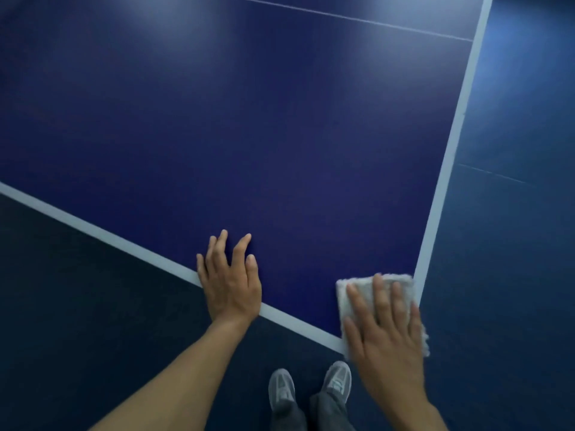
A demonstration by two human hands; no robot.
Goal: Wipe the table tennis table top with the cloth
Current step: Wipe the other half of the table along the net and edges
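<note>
Blue bench [280, 135] corner: left hand [228, 284] is bracing, spread flat; right hand [385, 340], spread, is pressing the overhanging cloth [343, 301], probably risking it slipping off the edge.

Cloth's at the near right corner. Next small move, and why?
Probably slide the right hand, pressed flat on the white fluffy cloth, away along the white side line: the cloth sits at the corner of the dark blue table top, whose broad surface lies ahead. The left hand lies flat nearby.
</note>
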